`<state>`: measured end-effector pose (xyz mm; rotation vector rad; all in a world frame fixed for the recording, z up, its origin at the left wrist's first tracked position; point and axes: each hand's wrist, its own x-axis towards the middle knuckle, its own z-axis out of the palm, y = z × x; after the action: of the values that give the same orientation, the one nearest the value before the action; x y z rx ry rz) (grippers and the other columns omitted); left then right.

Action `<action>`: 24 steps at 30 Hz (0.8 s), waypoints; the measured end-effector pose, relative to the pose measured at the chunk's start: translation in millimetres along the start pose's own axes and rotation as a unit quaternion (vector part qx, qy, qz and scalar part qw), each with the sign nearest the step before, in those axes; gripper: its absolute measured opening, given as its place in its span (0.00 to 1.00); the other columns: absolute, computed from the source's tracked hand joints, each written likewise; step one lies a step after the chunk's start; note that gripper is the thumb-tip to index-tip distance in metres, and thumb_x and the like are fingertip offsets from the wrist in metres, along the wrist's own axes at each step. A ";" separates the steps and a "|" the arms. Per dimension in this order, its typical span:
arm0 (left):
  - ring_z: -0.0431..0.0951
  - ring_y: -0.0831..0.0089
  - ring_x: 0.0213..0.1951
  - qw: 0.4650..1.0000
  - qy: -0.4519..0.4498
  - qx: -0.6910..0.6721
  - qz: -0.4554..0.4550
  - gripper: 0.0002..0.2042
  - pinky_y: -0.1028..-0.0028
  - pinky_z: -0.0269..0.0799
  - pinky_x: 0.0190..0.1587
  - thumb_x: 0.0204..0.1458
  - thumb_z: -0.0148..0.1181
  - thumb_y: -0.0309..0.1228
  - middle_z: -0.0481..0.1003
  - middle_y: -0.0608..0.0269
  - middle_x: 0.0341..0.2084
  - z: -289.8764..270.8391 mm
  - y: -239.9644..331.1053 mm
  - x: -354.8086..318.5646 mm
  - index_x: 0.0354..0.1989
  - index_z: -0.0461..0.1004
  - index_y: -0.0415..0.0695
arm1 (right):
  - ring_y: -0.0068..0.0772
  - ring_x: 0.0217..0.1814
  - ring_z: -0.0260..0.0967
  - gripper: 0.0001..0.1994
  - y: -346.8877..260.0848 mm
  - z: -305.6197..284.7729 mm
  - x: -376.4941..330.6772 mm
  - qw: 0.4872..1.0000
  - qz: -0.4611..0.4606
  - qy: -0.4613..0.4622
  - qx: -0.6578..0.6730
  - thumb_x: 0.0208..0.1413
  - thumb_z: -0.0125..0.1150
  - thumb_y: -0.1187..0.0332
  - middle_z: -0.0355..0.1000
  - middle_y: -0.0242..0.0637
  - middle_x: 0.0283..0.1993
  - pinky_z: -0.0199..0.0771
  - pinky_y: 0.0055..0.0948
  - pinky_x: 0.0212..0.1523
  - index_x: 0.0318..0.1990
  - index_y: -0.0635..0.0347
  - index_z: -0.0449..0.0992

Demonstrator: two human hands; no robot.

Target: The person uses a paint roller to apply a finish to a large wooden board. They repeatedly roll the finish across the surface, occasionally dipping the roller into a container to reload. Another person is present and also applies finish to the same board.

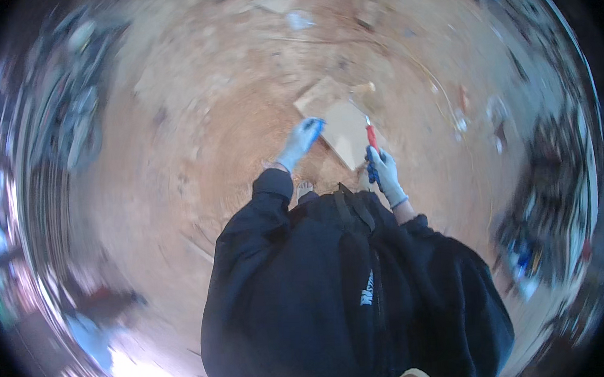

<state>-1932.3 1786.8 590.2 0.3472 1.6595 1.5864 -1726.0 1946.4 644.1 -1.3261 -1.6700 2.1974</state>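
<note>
Head view: right hand (386, 173) is closed around a red-handled tool (372, 137) pointing toward twelve o'clock. Left hand (299, 142), at nine o'clock of it, reaches the pale board (339, 119) on the dirt floor (205, 111); its grip cannot be told.

1 head-worn fisheye view, straight down, far above floor (192, 126)

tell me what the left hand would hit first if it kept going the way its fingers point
Probably the pale flat board on the dirt ground. The gloved left hand points up and right, its fingertips at the board's near edge. Depth is unclear in this blurred view.
</note>
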 end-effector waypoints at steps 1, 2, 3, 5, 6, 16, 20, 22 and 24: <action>0.73 0.79 0.34 0.999 0.003 -0.012 0.052 0.15 0.76 0.70 0.36 0.59 0.52 0.40 0.77 0.66 0.35 10.4 8.1 -15.8 0.45 0.75 0.42 | 0.15 0.12 0.56 0.17 -4.3 -0.1 7.3 0.998 -0.006 -0.058 0.000 0.59 0.56 0.52 0.61 0.24 0.16 0.56 0.20 0.12 0.30 0.57 0.70; 0.73 0.78 0.38 0.999 -0.001 0.033 0.014 0.15 0.75 0.70 0.41 0.60 0.50 0.40 0.76 0.65 0.37 23.3 9.9 -34.6 0.46 0.74 0.42 | 0.16 0.12 0.56 0.17 -7.7 -5.4 13.9 0.996 0.004 -0.082 -0.027 0.60 0.54 0.51 0.61 0.24 0.16 0.56 0.20 0.11 0.29 0.56 0.70; 0.73 0.76 0.42 0.998 0.007 0.063 0.020 0.15 0.73 0.70 0.45 0.61 0.49 0.39 0.76 0.65 0.39 47.8 7.7 -52.4 0.46 0.74 0.42 | 0.17 0.12 0.57 0.18 -12.2 -17.1 18.9 0.987 0.041 -0.141 -0.059 0.61 0.52 0.51 0.61 0.24 0.17 0.56 0.21 0.11 0.28 0.55 0.70; 0.73 0.71 0.46 0.993 0.042 0.098 0.043 0.18 0.69 0.68 0.51 0.60 0.49 0.43 0.75 0.61 0.41 88.8 0.9 -69.7 0.46 0.73 0.40 | 0.18 0.11 0.58 0.20 -16.1 -28.6 28.8 0.966 0.020 -0.202 -0.158 0.61 0.51 0.49 0.61 0.25 0.16 0.55 0.22 0.10 0.24 0.55 0.69; 0.72 0.71 0.46 0.993 0.057 0.091 0.038 0.20 0.71 0.68 0.51 0.60 0.49 0.47 0.75 0.64 0.41 105.5 -4.0 -79.2 0.46 0.73 0.42 | 0.19 0.11 0.58 0.22 -15.8 -28.5 32.1 0.940 0.015 -0.291 -0.175 0.61 0.51 0.48 0.61 0.25 0.15 0.55 0.22 0.10 0.23 0.55 0.69; 0.75 0.73 0.30 0.732 0.421 -0.533 0.051 0.16 0.73 0.72 0.30 0.58 0.52 0.47 0.74 0.63 0.29 97.6 -83.5 -151.0 0.42 0.69 0.47 | 0.16 0.13 0.56 0.17 21.7 86.0 -4.3 0.702 0.021 -0.595 -0.391 0.63 0.49 0.55 0.61 0.25 0.15 0.53 0.21 0.14 0.31 0.59 0.71; 0.73 0.73 0.24 0.432 0.572 -0.683 0.141 0.12 0.74 0.69 0.23 0.58 0.52 0.43 0.72 0.63 0.25 11.1 -105.7 -197.3 0.35 0.66 0.47 | 0.14 0.17 0.56 0.13 60.2 160.4 -43.9 0.677 0.073 -0.633 -0.367 0.61 0.52 0.58 0.62 0.25 0.20 0.54 0.19 0.17 0.37 0.60 0.72; 0.71 0.74 0.21 0.392 0.589 -0.689 0.157 0.11 0.75 0.66 0.20 0.58 0.52 0.42 0.71 0.64 0.23 -24.1 -117.4 -238.4 0.35 0.65 0.47 | 0.14 0.17 0.56 0.12 66.5 190.4 -61.2 0.659 0.097 -0.625 -0.407 0.61 0.52 0.59 0.61 0.25 0.19 0.55 0.19 0.17 0.37 0.59 0.72; 0.65 0.76 0.14 0.359 0.606 -0.688 0.172 0.11 0.75 0.62 0.16 0.58 0.51 0.41 0.69 0.66 0.20 -64.0 -138.2 -284.1 0.33 0.64 0.47 | 0.13 0.16 0.55 0.11 81.8 230.0 -77.6 0.636 0.087 -0.625 -0.444 0.63 0.49 0.59 0.60 0.22 0.18 0.56 0.18 0.16 0.35 0.57 0.70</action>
<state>-1749.3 1523.8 554.5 -1.8826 0.0850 3.1643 -1796.5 1700.6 629.4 0.5749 -3.4567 2.5844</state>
